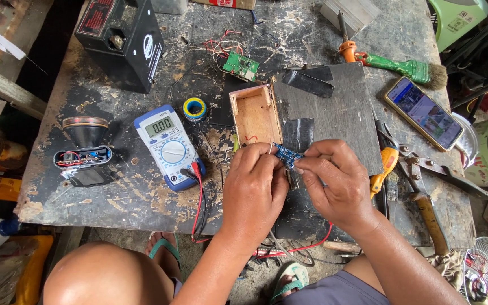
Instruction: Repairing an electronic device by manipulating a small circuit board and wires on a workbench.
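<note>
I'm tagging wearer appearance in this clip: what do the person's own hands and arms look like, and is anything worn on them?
Both arms are bare to the frame edge: no sleeves, gloves, watch or bracelets. The left hand and right hand show short nails; I can't make out any ring for certain.

Two hands [255,181], two circuit boards [287,155], one multimeter [168,146]
</note>
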